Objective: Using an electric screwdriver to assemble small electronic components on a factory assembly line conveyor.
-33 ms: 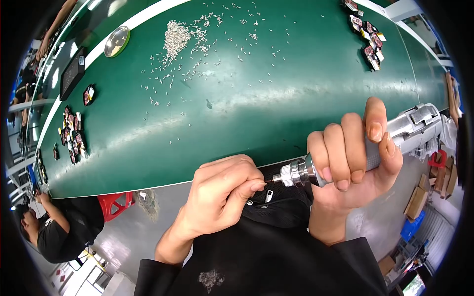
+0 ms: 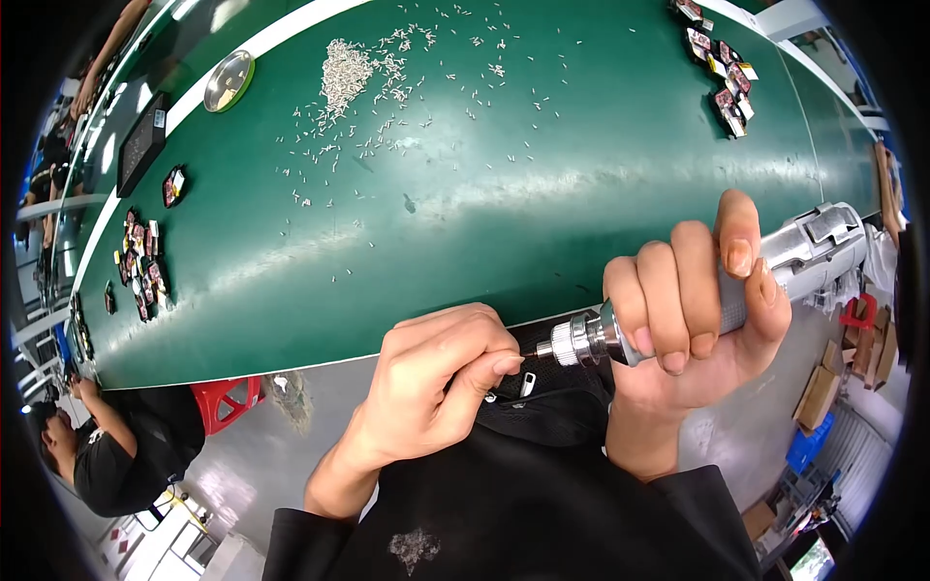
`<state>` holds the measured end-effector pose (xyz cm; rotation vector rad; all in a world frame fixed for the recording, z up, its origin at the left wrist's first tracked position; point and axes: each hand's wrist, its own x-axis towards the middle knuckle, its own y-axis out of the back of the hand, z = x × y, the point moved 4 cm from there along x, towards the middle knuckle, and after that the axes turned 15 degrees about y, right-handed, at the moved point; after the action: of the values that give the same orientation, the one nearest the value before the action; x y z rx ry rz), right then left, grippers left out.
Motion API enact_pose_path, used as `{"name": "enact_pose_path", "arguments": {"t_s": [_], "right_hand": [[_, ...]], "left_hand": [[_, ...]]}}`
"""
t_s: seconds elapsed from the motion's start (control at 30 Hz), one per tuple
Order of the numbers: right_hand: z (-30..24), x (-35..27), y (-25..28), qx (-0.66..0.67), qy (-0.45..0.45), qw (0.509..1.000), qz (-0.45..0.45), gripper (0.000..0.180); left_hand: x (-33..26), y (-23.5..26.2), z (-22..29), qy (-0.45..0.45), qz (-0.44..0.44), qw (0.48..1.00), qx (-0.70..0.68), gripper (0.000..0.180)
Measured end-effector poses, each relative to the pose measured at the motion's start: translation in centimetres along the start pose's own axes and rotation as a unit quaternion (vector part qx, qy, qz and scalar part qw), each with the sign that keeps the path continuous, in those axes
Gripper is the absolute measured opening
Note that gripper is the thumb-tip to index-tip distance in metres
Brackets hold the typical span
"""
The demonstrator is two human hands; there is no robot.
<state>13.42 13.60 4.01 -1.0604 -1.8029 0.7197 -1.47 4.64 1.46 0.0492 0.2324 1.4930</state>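
My right hand [image 2: 693, 320] is wrapped round a silver-grey powered screwdriver [image 2: 814, 252], held level above the table's near edge with its knurled nose pointing left. From that nose a thin dark bit [image 2: 532, 352] reaches my left hand [image 2: 436, 378], whose thumb and forefinger are pinched together on its end. The pinch hides the bit's tip, so I cannot tell whether a small part is there too. Beyond my hands, a heap of small pale pin-like pieces [image 2: 344, 76] lies on the green table [image 2: 542, 223], with many more scattered around it.
Small dark parts with coloured labels lie in groups at the left [image 2: 141, 259] and far right [image 2: 727, 82]. A round dish [image 2: 231, 81] and a black tray [image 2: 143, 147] stand far left. Another person [image 2: 131, 450] sits by a red stool [image 2: 228, 402]. Cardboard boxes [image 2: 821, 387] are at right.
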Motion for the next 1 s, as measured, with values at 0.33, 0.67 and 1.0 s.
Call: {"name": "enact_pose_path", "arguments": {"t_s": [0.33,0.67,1.0], "right_hand": [[-0.8,1.0,1.7,0.014,0.035,0.999,0.036,0.017],[0.6,-1.3,4.1,0.044,0.025,0.969,0.242,0.010],[0.8,-1.0,4.5,0.070,0.010,0.979,0.193,0.007]], "left_hand": [[1.6,5.0,2.4,0.028,0.160,0.982,0.098,0.030],[14.3,19.8,4.1,0.013,0.358,0.818,0.451,0.022],[24.9,25.1,0.4,0.089,0.322,0.712,0.618,0.030]]}}
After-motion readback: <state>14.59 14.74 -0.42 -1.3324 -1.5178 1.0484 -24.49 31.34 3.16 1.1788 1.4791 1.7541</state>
